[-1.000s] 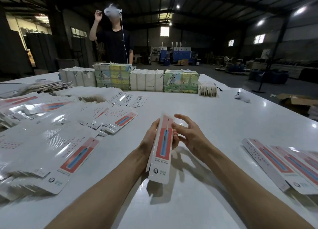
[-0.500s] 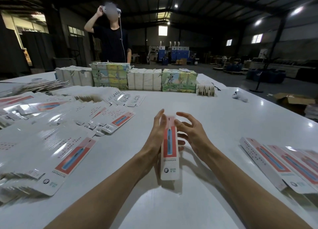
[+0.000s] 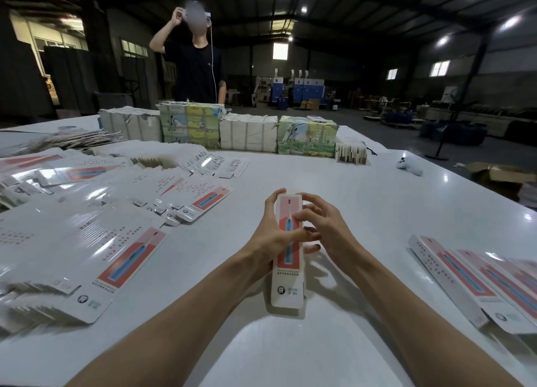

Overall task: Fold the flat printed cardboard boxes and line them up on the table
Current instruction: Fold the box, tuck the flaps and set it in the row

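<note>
The room was a big, dark warehouse with lamps in the roof, and a wide white tabletop (image 3: 363, 212) filled most of the view. In the middle, near the person, both hands held one long, thin printed box (image 3: 286, 289) with a red and blue toothbrush picture on its front. The box pointed away from the person, far end up, and threw a shadow on the tabletop under it. It was hard to tell if its near end touched the tabletop. The left hand (image 3: 271, 235) gripped the box from the left side, with its fingers (image 3: 271, 200) curled round the far end. The right hand (image 3: 325, 227) came from the right side, and its bent fingers (image 3: 299, 215) pressed on the front and right edge of the box. To the left lay a big, messy pile of flat boxes (image 3: 87, 241) with the same picture. To the right, folded boxes (image 3: 479, 282) lay side by side in a row, touching each other. At the far side of the tabletop stood a line of wrapped bundles (image 3: 250, 136), some white and some green. A person in a dark shirt (image 3: 197, 73) stood behind them with one hand raised to the head. A small white gadget (image 3: 409, 165) lay near the right edge, and a brown carton (image 3: 499, 174) sat on the floor past it.
</note>
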Action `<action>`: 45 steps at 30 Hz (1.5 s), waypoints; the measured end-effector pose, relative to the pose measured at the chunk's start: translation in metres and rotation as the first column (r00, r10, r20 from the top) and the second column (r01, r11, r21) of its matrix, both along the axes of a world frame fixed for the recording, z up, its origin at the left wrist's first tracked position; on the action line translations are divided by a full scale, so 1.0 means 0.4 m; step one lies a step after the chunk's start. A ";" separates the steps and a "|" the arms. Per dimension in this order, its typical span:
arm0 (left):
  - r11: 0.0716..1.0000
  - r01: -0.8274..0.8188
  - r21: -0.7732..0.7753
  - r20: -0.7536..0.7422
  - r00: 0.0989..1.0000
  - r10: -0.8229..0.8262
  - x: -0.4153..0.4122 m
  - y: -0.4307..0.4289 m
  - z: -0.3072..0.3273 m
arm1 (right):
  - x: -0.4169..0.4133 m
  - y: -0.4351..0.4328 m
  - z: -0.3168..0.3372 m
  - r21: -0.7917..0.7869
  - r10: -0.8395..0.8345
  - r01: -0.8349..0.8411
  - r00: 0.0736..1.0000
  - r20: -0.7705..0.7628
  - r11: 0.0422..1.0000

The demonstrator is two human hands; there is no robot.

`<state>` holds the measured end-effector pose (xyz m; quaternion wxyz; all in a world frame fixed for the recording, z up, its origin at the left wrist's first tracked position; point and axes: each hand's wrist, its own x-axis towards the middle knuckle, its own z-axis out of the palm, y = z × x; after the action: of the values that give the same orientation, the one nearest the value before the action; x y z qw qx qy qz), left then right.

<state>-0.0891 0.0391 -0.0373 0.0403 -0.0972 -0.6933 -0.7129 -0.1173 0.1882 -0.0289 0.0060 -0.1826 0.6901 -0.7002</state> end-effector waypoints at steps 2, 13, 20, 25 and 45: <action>1.000 0.007 -0.019 -0.009 1.000 -0.007 0.003 0.005 -0.005 | -0.004 0.001 -0.002 0.012 -0.014 0.014 1.000 0.001 1.000; 0.991 0.038 -0.128 0.037 0.999 -0.033 0.013 -0.001 0.004 | -0.020 0.008 -0.001 -0.043 -0.126 0.128 0.991 0.044 0.991; 0.973 0.127 -0.190 0.026 0.992 -0.125 0.015 -0.003 -0.001 | -0.023 0.037 0.000 -0.039 -0.187 0.186 0.982 -0.018 0.982; 0.972 0.191 -0.139 0.077 0.980 -0.182 0.020 -0.008 0.002 | -0.014 0.039 0.011 0.042 -0.218 0.228 0.962 -0.164 0.973; 0.947 0.200 -0.253 0.098 0.979 -0.180 0.017 -0.006 -0.002 | -0.013 0.061 0.040 -0.131 -0.127 0.157 0.969 0.214 0.979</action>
<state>-0.0821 0.0365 -0.0381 -0.0672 -0.1419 -0.7697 -0.6188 -0.1226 0.2125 -0.0128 0.0132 -0.0595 0.6436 -0.7629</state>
